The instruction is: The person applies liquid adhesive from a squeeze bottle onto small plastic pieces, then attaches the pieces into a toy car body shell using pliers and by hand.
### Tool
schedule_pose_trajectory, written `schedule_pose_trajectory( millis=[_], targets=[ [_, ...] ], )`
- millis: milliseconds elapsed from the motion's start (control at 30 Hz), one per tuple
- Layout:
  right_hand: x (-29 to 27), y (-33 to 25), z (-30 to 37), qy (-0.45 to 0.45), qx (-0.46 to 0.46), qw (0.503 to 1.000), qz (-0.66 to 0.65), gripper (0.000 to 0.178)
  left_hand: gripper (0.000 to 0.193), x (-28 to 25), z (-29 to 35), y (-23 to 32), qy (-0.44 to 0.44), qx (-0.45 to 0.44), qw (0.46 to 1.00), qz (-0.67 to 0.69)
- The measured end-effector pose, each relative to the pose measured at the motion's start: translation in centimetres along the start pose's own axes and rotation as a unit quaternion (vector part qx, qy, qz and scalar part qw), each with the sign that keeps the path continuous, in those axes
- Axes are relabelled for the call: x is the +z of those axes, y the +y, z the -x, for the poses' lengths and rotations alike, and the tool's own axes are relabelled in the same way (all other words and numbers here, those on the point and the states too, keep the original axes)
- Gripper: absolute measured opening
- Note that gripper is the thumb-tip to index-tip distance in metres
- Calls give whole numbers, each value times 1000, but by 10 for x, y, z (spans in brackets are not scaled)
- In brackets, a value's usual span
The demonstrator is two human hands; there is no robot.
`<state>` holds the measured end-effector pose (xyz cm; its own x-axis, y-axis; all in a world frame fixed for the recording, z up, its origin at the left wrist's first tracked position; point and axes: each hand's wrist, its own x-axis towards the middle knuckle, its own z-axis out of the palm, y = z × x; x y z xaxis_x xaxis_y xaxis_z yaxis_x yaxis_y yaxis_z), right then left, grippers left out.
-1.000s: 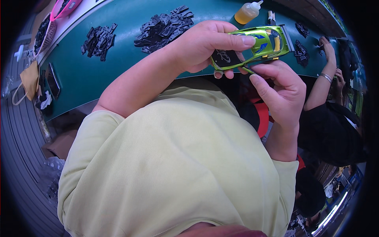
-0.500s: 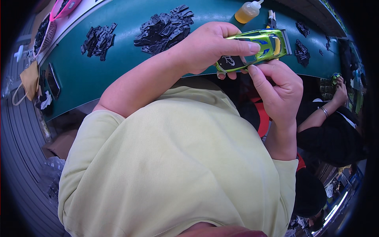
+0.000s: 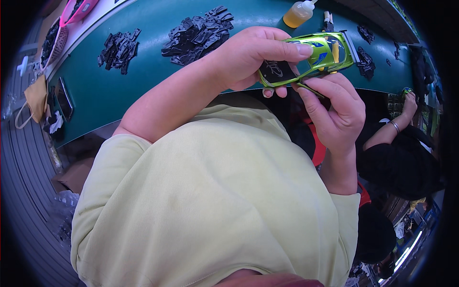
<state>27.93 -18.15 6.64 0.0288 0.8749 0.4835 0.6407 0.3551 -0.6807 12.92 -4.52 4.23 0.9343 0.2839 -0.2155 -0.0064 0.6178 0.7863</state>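
A shiny green toy car [image 3: 317, 58], with blue markings, a black front panel and a grey rear wing, is held above the near edge of the bench. My left hand [image 3: 253, 52] is closed around its front end, thumb across the top and fingertips showing beneath. At the car's near side, a dark, green-edged door [image 3: 311, 89] stands out from the body. Thumb and forefinger of my right hand [image 3: 338, 107] pinch that door; the other fingers are curled behind.
On the green bench [image 3: 153, 88] lie a large heap [image 3: 198, 36] and a smaller heap [image 3: 119, 51] of black plastic parts. Beyond the car stands a bottle of amber liquid [image 3: 299, 14]. A phone [image 3: 64, 98] rests at the left edge. Another person's hand [image 3: 409, 103] is at the right.
The door on the car's near side has swung outward with my right hand, which moved slightly down. The car has turned a little in my left hand.
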Motion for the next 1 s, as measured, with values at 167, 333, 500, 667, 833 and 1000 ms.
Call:
schedule_pose_trajectory(
  millis=[167, 333, 500, 667, 833, 1000],
  targets=[
    [0, -8, 2, 2, -15, 1000, 25, 17, 36, 2, 2, 0, -11, 4, 1000, 3],
    [2, -5, 5, 23, 12, 1000, -8, 20, 35, 4, 3, 2, -16, 29, 999, -30],
    [3, -4, 5, 47, 10, 999, -9, 20, 34, 6, 3, 3, -13, 47, 998, -47],
    [0, -1, 7, 45, -24, 998, 30, 21, 33, 5, 2, 2, -16, 45, 998, -45],
    [-4, 22, 15, 33, 122, 992, -18, 29, 35, -4, 8, -7, 59, 84, 987, -124],
    [-17, 82, 13, 107, 260, 896, 343, 53, 36, -3, 3, -8, 122, 104, 974, -157]
  ],
)
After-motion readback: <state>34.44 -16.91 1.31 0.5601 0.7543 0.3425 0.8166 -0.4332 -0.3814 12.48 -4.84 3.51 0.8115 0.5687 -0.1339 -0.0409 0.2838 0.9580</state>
